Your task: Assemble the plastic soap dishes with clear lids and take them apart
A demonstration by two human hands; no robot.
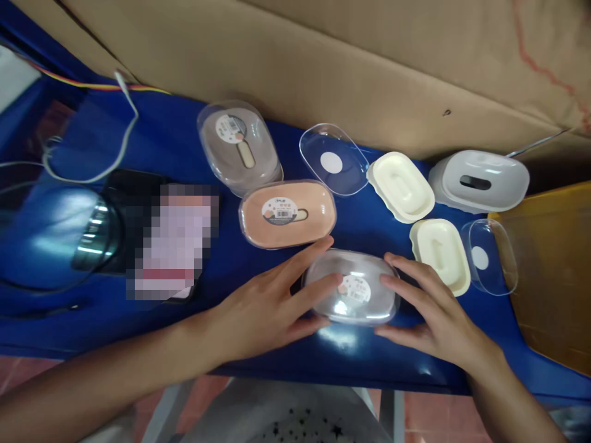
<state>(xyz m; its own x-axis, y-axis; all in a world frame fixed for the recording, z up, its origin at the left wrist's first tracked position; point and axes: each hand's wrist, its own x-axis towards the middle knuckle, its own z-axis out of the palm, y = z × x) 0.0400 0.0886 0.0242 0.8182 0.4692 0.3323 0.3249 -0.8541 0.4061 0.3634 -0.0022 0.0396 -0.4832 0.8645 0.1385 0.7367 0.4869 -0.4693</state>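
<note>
A soap box (330, 307) with a clear lid and a round label on top sits near the front of the blue table. My left hand (270, 301) holds its left end, one finger lying across the lid towards the label and the thumb low at the near side. From the right, my right hand (438, 307) grips the other end with fingertips on the lid's edge. Just behind is a peach soap box (258, 224) with a clear cover and label. Close to my right hand lies a cream tray (455, 261); another cream tray (401, 184) lies farther back.
At the back stand a lidded grey soap box (219, 151) and stacked grey slotted trays (494, 197). Clear lids (318, 144) (501, 271) lie flat. A phone (173, 246) and cables (115, 163) occupy the left. Cardboard (323, 67) borders the back; a yellow-brown box (554, 277) stands right.
</note>
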